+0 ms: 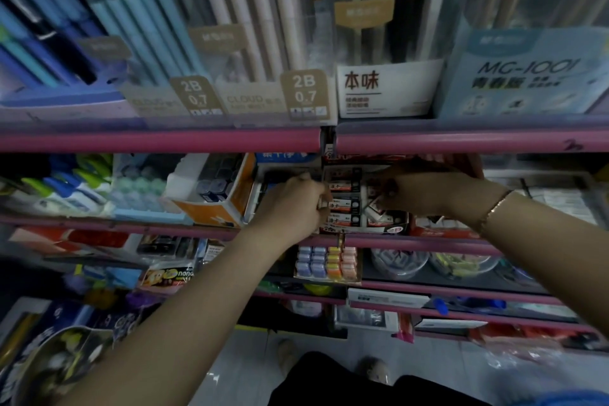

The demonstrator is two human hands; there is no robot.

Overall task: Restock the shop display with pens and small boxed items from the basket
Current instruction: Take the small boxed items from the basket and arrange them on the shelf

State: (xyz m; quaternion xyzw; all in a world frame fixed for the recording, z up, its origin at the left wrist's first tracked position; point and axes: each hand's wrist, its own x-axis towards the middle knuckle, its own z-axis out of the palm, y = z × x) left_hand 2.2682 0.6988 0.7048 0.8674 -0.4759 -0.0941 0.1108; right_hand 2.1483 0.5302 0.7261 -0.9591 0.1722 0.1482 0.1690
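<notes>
An open display box (400, 227) on the second pink shelf holds rows of small black, white and red boxed items (346, 199). My left hand (293, 204) is at the box's left side, fingers curled against the stacked small boxes; what it grips is hidden. My right hand (428, 189) reaches in from the right and pinches one small white and red box (375, 204), tilted above the row. Pens and pencils (250, 10) stand in clear holders on the shelf above. No basket is in view.
The pink shelf rail (158, 138) runs just above my hands. An orange and white box (211, 204) sits to the left of the display box. Pastel erasers (326, 264) lie on the shelf below. Floor and shoes (372, 369) show at the bottom.
</notes>
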